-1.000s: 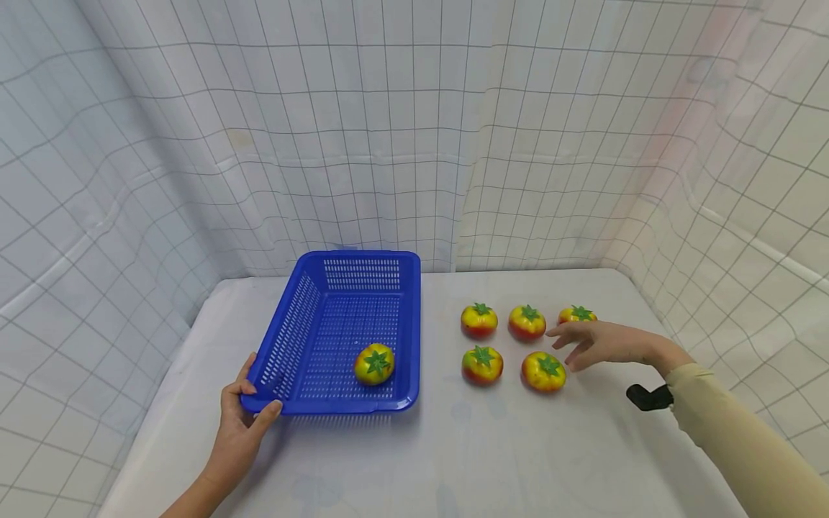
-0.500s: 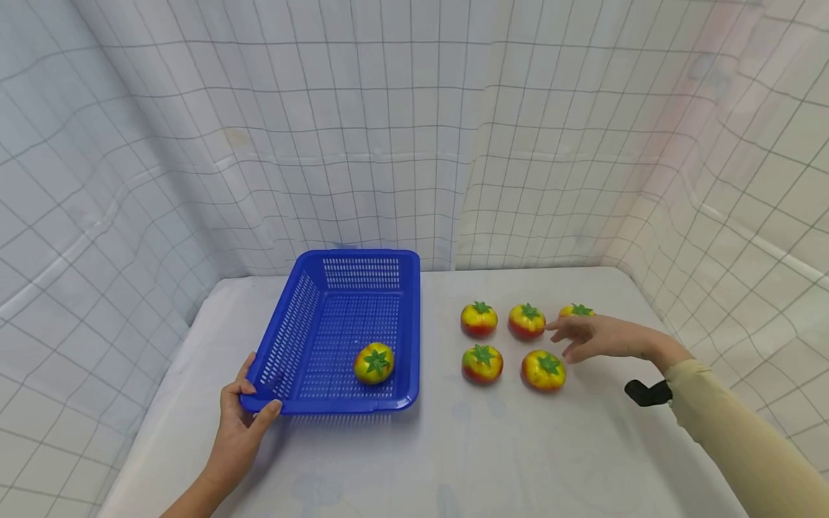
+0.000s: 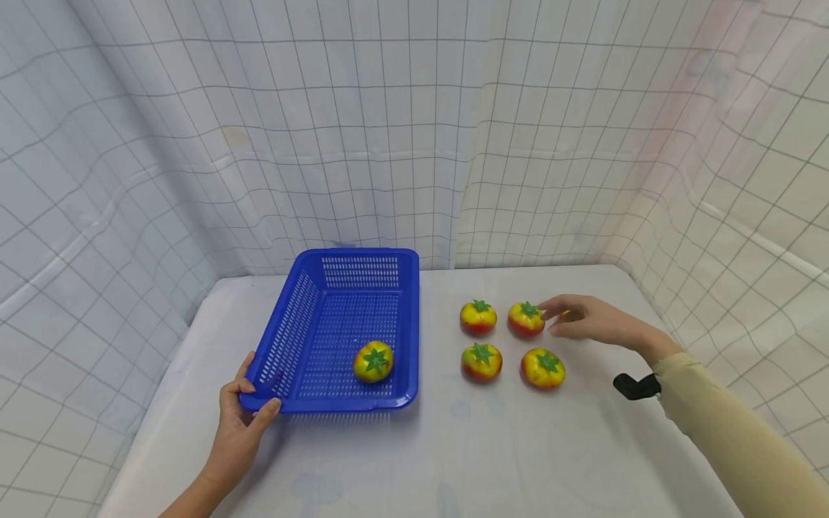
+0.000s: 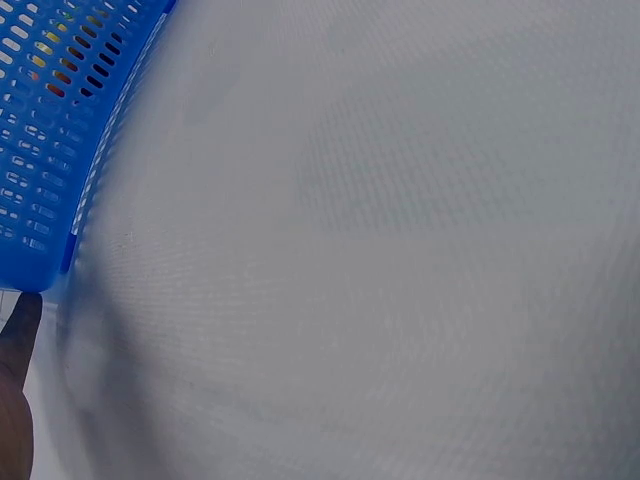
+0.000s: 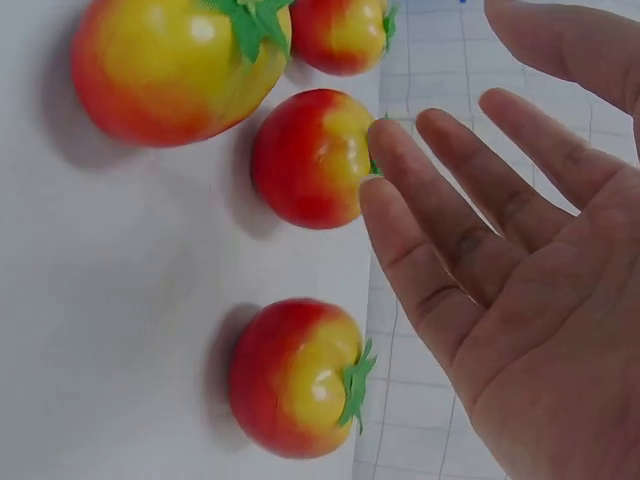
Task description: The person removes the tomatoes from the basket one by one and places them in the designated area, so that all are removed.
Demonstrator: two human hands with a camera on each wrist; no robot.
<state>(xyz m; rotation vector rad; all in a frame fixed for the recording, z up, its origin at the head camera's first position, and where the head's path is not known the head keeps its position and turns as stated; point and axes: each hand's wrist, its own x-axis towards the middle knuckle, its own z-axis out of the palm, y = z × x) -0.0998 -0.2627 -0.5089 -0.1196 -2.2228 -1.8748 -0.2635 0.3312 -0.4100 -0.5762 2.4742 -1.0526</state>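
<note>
My left hand [image 3: 236, 432] grips the near left corner of a blue plastic basket [image 3: 416, 331], thumb on the rim and fingers along the outer side. One red-and-yellow toy tomato [image 3: 373, 362] with a green leafy top lies inside the basket. To the right, more such tomatoes stand on the table in two rows. My right hand [image 3: 592, 320] hovers over the far right tomato [image 3: 566, 316], hiding most of it. In the right wrist view its fingers are spread and hold nothing, with a tomato [image 5: 300, 380] standing apart from them.
Near the right hand are a back-row tomato [image 3: 526, 320] and a front-row tomato [image 3: 542, 369]. Two others, the back-left tomato [image 3: 478, 318] and front-left tomato [image 3: 481, 362], stand closer to the basket. Checked white cloth [image 3: 414, 144] encloses the white table [image 3: 453, 460] behind and at both sides.
My right hand has moved slightly up and left in the head view, now covering most of the far right tomato. The left hand and basket have stayed put.
</note>
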